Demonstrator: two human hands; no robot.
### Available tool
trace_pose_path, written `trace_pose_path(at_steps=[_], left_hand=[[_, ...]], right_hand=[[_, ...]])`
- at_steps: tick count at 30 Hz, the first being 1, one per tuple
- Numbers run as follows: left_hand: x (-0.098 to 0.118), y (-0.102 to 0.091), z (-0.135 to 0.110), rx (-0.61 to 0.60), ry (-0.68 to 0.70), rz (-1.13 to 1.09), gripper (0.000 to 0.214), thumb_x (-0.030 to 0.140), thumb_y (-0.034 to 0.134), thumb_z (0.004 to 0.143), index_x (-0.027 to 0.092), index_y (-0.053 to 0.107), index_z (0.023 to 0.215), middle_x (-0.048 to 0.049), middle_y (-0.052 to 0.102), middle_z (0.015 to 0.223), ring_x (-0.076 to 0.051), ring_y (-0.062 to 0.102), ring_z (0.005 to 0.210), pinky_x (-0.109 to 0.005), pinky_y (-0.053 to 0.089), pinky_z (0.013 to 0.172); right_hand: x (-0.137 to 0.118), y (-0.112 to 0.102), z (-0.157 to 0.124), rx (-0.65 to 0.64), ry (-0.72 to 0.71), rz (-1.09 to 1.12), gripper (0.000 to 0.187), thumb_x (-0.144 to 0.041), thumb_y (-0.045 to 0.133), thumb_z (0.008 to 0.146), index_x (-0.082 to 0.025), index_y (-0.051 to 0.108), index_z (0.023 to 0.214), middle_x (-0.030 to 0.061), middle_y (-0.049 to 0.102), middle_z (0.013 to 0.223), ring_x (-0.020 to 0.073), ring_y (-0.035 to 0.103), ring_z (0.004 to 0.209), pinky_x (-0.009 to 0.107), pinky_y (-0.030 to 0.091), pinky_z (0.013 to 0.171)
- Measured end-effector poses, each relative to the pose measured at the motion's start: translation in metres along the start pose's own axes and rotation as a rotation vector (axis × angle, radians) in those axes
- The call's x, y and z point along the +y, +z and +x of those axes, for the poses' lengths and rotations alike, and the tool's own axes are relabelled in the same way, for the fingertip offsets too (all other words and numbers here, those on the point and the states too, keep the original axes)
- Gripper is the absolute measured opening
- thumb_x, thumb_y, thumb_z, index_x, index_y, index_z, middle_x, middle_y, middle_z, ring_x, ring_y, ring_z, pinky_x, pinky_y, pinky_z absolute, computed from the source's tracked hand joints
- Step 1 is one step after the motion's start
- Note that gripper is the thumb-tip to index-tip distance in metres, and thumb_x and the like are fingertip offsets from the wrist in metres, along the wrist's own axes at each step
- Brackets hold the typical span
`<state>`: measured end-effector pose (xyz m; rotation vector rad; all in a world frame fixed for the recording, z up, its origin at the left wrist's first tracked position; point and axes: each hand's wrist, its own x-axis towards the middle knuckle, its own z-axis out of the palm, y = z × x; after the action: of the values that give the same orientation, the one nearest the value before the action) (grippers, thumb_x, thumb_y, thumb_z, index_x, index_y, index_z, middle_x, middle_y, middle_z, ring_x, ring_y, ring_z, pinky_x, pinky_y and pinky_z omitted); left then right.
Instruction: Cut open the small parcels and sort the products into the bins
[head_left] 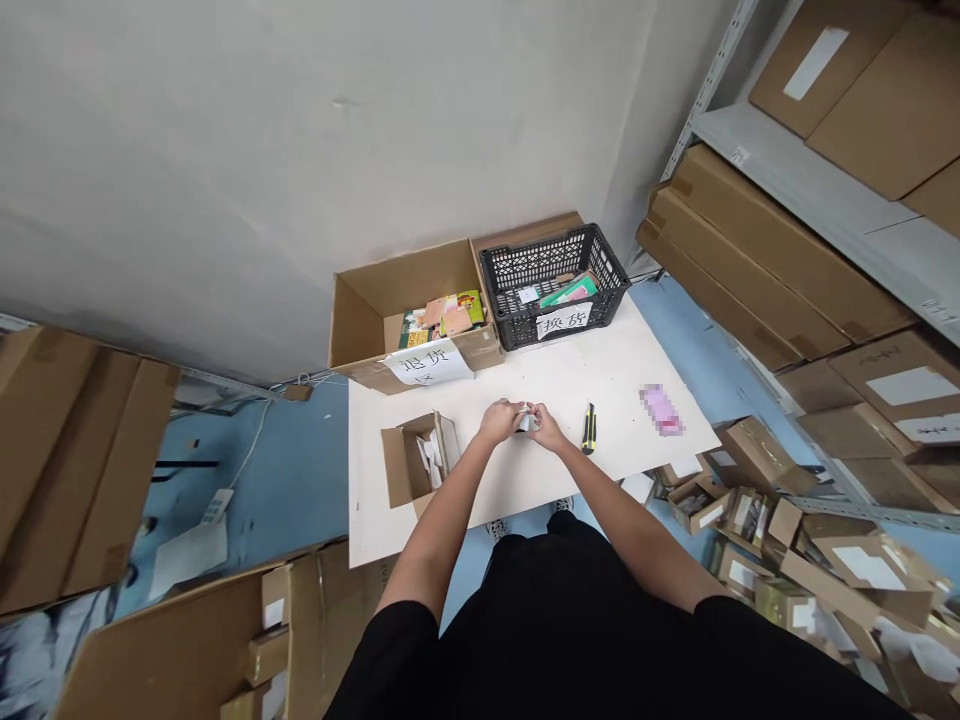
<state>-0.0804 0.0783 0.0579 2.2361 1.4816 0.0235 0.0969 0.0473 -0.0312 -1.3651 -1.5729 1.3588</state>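
Fingers (516, 409): left hand (501, 420), right hand (547, 430) both pinch small white item (529, 422) | over table (615, 370)

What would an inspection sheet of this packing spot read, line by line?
Surface: white tabletop, mostly bare.
Things in hand: small pale item pinched between both hands, too small to identify; open small carton just left of them.
Clutter: utility knife and pink blurred object right of the hands; labelled cardboard box and labelled black crate at the far edge, both holding goods.
Hands: left hand and right hand closed on the item together.
Cables: white cord and power strip on the floor, left.
Surroundings: shelves of cartons right; heap of small cartons on the floor.
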Motion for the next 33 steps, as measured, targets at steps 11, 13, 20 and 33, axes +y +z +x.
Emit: trace_pose_path(at_steps=[11, 13, 20, 33], left_hand=[[-0.006, 0.023, 0.001, 0.206, -0.339, -0.273, 0.036, 0.023, 0.061, 0.096, 0.026, 0.073, 0.129, -0.0063, 0.051, 0.163, -0.03, 0.05, 0.147, -0.043, 0.045, 0.119], [-0.011, 0.034, -0.006, 0.214, -0.287, -0.422, 0.039, 0.026, 0.064, 0.092, 0.025, 0.074, 0.13, -0.007, 0.054, 0.161, -0.03, 0.046, 0.15, -0.045, 0.042, 0.122], [-0.032, 0.058, -0.021, 0.203, -0.316, -0.788, 0.074, 0.018, 0.069, 0.072, 0.024, 0.064, 0.145, -0.0097, 0.054, 0.16, -0.034, 0.043, 0.153, -0.052, 0.034, 0.127], [-0.024, 0.061, -0.019, 0.109, -0.351, -0.481, 0.094, 0.033, 0.093, 0.062, 0.019, 0.053, 0.146, -0.0212, 0.034, 0.17, -0.04, 0.035, 0.157, -0.051, 0.039, 0.121]], right_hand=[[-0.028, 0.009, 0.017, 0.129, 0.033, -0.167, 0.034, -0.024, 0.05, 0.081, -0.025, 0.05, 0.115, 0.0067, 0.071, 0.112, 0.024, 0.07, 0.094, 0.038, 0.054, 0.092], [-0.032, 0.004, 0.018, 0.093, -0.032, -0.157, 0.037, -0.02, 0.045, 0.084, -0.023, 0.055, 0.119, 0.0078, 0.071, 0.118, 0.0233, 0.069, 0.106, 0.037, 0.053, 0.099], [-0.048, -0.007, 0.023, -0.129, 0.126, -0.453, 0.046, -0.028, 0.074, 0.078, -0.023, 0.073, 0.124, 0.0114, 0.057, 0.153, 0.0315, 0.061, 0.131, 0.041, 0.048, 0.111], [-0.131, -0.029, 0.028, 0.061, 0.04, -0.388, 0.047, -0.039, 0.08, 0.065, -0.026, 0.057, 0.103, 0.0076, 0.07, 0.123, 0.0279, 0.066, 0.113, 0.038, 0.052, 0.092]])
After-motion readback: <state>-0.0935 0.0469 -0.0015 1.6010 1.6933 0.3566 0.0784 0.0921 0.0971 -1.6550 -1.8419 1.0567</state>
